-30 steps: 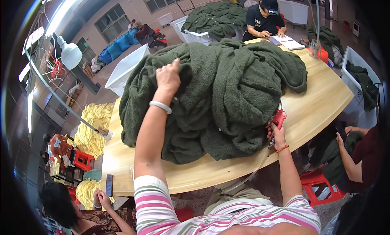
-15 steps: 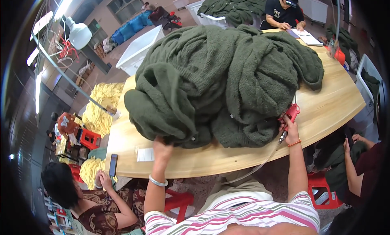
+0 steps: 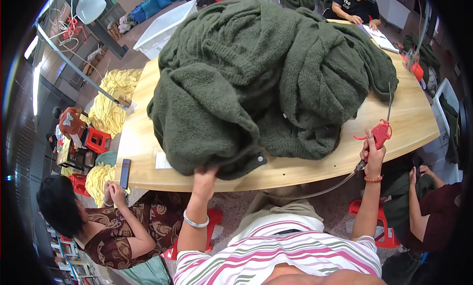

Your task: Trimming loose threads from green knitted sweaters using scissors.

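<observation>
A big heap of dark green fuzzy knit garments (image 3: 236,48) lies across the wooden table (image 3: 315,174). My left hand (image 3: 205,181) is closed on the near edge of a green knit garment (image 3: 202,117) at the heap's front left; its fingertips go under the cloth. A round shiny button (image 3: 260,159) shows on that garment's edge. In my right hand (image 3: 373,157) is a red air blow gun (image 3: 379,134), held upright over the table's right side. Its thin metal nozzle points away from me, apart from the heap. A clear hose (image 3: 315,192) runs from its handle along the table's near edge.
A phone (image 3: 125,172) and a white paper slip (image 3: 162,161) lie at the table's left. One person (image 3: 113,221) sits close on my left, another (image 3: 433,206) on my right. Across the table, a person (image 3: 355,6) has an open notebook (image 3: 382,38). A lamp (image 3: 90,6) hangs upper left.
My right hand has drawn the blow gun away from the heap, to the right, and its nozzle now shows whole. My left hand has pulled the garment's front edge out slightly.
</observation>
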Action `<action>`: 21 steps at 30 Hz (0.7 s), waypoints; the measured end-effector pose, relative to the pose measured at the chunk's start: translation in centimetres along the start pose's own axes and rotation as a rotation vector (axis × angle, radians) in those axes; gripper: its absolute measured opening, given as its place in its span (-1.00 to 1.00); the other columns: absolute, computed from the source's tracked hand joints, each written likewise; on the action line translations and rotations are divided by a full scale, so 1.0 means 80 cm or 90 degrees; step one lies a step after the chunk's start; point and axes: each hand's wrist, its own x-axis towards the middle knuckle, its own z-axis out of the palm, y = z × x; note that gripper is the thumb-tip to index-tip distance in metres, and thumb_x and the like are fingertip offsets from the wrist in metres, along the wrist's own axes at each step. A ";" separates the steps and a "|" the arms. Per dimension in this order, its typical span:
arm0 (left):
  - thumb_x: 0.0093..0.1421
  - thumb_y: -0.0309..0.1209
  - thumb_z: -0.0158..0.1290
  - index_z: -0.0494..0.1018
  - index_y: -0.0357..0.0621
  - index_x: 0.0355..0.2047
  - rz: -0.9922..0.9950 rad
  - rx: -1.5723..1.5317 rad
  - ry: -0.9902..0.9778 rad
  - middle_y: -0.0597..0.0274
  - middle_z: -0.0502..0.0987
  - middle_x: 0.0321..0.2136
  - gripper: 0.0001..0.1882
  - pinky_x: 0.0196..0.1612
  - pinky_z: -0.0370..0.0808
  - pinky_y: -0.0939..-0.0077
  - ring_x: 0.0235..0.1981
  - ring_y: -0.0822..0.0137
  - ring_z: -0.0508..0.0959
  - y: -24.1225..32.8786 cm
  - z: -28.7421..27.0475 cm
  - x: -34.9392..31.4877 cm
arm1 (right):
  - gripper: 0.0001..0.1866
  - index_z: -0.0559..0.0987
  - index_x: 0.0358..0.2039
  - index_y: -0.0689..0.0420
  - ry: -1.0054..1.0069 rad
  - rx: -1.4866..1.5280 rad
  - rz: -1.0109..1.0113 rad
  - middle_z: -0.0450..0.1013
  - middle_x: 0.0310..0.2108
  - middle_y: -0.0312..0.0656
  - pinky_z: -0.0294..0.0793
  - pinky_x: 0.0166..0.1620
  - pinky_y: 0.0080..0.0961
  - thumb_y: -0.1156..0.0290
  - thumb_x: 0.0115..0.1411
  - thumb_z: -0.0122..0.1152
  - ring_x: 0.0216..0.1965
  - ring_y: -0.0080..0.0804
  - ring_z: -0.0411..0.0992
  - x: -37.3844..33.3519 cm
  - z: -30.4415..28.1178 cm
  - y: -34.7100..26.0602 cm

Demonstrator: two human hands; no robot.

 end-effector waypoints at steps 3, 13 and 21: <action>0.14 -0.37 0.19 0.51 -0.33 -0.12 0.161 0.597 -0.189 0.02 0.61 -0.24 -0.66 -0.29 0.55 0.51 -0.30 0.38 0.63 -0.007 0.000 -0.040 | -0.70 0.53 -0.05 0.24 -0.076 -0.074 -0.058 0.24 -0.64 -0.46 0.05 -0.69 -0.73 0.31 0.32 0.14 -0.74 -0.77 0.11 -0.017 0.033 -0.010; 0.03 -0.31 0.32 0.07 -0.17 0.31 0.453 0.506 0.112 -0.12 0.33 0.02 -0.09 -0.08 0.48 0.24 -0.05 0.02 0.45 0.038 0.119 -0.009 | -0.77 0.55 -0.09 0.29 -0.279 -0.161 -0.246 0.50 -0.39 -0.31 0.52 -0.26 -0.64 0.47 0.27 0.18 -0.31 -0.62 0.48 -0.071 0.140 0.008; 0.14 -0.59 0.11 0.47 -0.34 -0.04 0.432 0.324 0.157 0.12 0.57 -0.16 -0.66 0.01 0.45 0.50 -0.12 0.34 0.55 -0.026 0.013 0.093 | -0.70 0.48 0.00 0.34 -0.377 -0.318 -0.208 0.54 -0.16 -0.12 0.56 -0.11 -0.52 0.53 0.27 0.14 -0.14 -0.43 0.52 -0.082 0.121 0.000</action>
